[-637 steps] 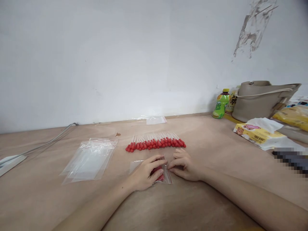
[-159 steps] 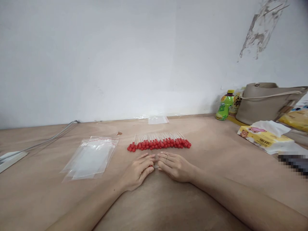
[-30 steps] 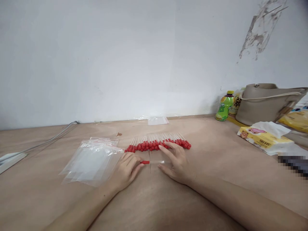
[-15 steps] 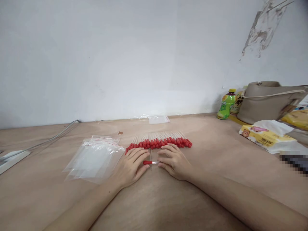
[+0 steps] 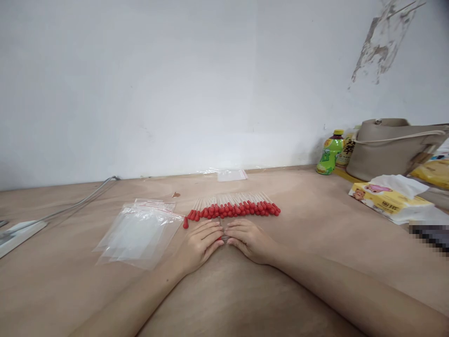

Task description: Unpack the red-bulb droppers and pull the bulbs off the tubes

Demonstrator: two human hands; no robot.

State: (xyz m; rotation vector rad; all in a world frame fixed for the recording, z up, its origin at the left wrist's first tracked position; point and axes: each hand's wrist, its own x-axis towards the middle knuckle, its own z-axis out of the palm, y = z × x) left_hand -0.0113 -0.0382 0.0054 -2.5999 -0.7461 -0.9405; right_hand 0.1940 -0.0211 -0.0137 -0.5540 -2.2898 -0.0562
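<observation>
My left hand (image 5: 202, 243) is closed around the red rubber bulb of a dropper (image 5: 225, 238), and only a sliver of the bulb shows. My right hand (image 5: 249, 239) pinches the clear tube of the same dropper from the other side. The fingertips of both hands nearly meet over it. Just beyond them lies a row of droppers (image 5: 242, 209), red bulbs toward me and clear tubes pointing at the wall. A separate red bulb (image 5: 185, 223) lies left of the row, beside clear zip bags (image 5: 140, 234) that overlap in a pile.
Another clear bag (image 5: 232, 175) lies by the wall. At right stand a green drink bottle (image 5: 329, 153), a beige bag (image 5: 379, 147) and a yellow tissue pack (image 5: 389, 199). A grey cable (image 5: 84, 200) runs to a white power strip (image 5: 23, 238) at left.
Both hands have drawn closer together around the dropper. My left hand now covers most of its red bulb, which showed plainly before, and the separate bulb at left is uncovered.
</observation>
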